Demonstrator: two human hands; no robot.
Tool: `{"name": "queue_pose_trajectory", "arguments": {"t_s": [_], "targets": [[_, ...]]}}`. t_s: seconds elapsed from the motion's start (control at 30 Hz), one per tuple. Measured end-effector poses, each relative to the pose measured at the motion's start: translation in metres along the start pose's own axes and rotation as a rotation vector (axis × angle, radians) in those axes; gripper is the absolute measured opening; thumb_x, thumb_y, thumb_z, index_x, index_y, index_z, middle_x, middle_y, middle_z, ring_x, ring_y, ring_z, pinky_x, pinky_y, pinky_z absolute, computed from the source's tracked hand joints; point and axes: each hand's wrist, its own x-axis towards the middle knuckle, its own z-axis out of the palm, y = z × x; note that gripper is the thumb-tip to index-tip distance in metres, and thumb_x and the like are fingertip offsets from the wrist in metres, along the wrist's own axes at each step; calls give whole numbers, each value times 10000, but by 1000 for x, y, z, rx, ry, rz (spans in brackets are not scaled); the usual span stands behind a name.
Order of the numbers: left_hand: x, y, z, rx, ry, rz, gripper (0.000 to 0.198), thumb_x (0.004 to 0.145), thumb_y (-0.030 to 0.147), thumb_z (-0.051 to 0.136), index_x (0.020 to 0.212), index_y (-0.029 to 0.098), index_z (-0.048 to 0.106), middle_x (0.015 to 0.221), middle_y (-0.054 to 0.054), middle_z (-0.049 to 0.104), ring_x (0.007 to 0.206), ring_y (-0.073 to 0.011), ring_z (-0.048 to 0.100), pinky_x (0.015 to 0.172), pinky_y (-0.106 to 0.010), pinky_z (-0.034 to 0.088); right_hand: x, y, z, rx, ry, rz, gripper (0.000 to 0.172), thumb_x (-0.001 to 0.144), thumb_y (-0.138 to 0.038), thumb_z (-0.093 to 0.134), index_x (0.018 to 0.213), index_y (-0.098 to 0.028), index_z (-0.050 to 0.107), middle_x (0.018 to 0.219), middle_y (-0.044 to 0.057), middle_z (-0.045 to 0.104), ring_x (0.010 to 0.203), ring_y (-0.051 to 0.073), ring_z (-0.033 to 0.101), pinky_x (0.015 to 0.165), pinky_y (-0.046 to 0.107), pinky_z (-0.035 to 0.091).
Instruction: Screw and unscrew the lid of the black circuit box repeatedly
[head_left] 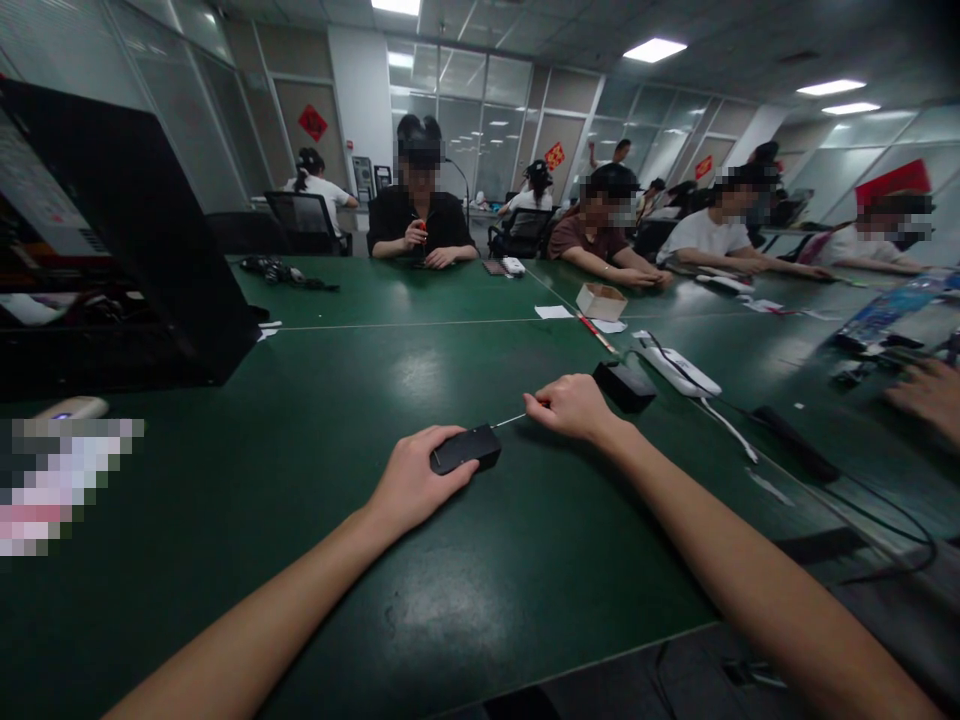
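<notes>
Left grip (pixel 412 472) around black box (pixel 471 448)

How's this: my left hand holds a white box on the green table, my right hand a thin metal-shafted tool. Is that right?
Not quite: in the head view, the box in your left hand is black, not white. The green table and the tool in your right hand are correct.

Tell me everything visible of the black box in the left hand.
The black box is small, oblong, apparently plastic, with tiny pale marks on its upper face. It sits on or just above the green table, one end towards the right hand. The left hand grips its long sides. A thin metal shaft from the right hand points at that end; contact is unclear.
</notes>
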Motion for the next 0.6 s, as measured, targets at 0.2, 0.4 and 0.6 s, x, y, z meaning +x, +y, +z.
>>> {"name": "queue_pose_trajectory", "arguments": {"t_s": [0.2, 0.4, 0.6], "targets": [[0, 1, -1, 0, -7, -40, 349, 806, 313, 759, 1132, 194, 719, 1079, -66, 776, 951, -251, 725, 865, -368, 555, 4, 2, 8, 205, -66, 0, 632, 945, -544, 307, 478, -167, 503, 486, 30, 438, 490, 107, 334, 571, 308, 197], [0, 2, -2, -25, -46, -68, 385, 817, 371, 757, 1163, 211, 707, 995, -34, 785, 842, -226, 732, 752, -323, 560, 5, -14, 21, 463, -206, -50, 631, 974, -589, 95, 507, -201, 267, 492, -17, 271, 463, 81, 263, 516, 260, 267], [0, 3, 0, -37, -68, -69, 388, 803, 351, 774, 1160, 209, 720, 1068, -46, 790, 938, -236, 739, 840, -340, 553, 3, -20, 19, 448, -197, -108, 638, 959, -610, 232, 489, -185, 308, 494, -21, 269, 478, 79, 255, 553, 273, 253]]}}
